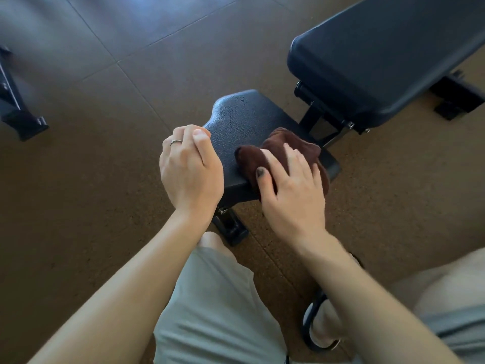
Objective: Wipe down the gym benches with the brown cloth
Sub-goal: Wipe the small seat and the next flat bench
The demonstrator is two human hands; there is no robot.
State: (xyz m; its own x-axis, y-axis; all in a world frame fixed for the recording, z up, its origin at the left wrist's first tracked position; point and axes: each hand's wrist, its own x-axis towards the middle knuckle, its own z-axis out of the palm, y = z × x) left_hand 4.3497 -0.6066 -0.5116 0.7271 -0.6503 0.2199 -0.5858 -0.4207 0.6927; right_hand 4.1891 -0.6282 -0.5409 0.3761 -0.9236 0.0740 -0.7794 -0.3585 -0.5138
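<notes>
So we're crouching at the small black padded seat pad of the gym bench, and everything here is placed relative to that pad. The crumpled brown terry cloth is sitting on the pad's near right part, spilling a bit over the near edge. The pad's long axis is running away from us toward the long black padded backrest, so we're guessing the next swipe needs to go up-left across the bare, speckled part. Our right hand is the nearer one: it's lying flat on the cloth, fingers spread and pressing. Our left hand is hovering at the pad's left edge, fingers loosely curled, holding nothing.
</notes>
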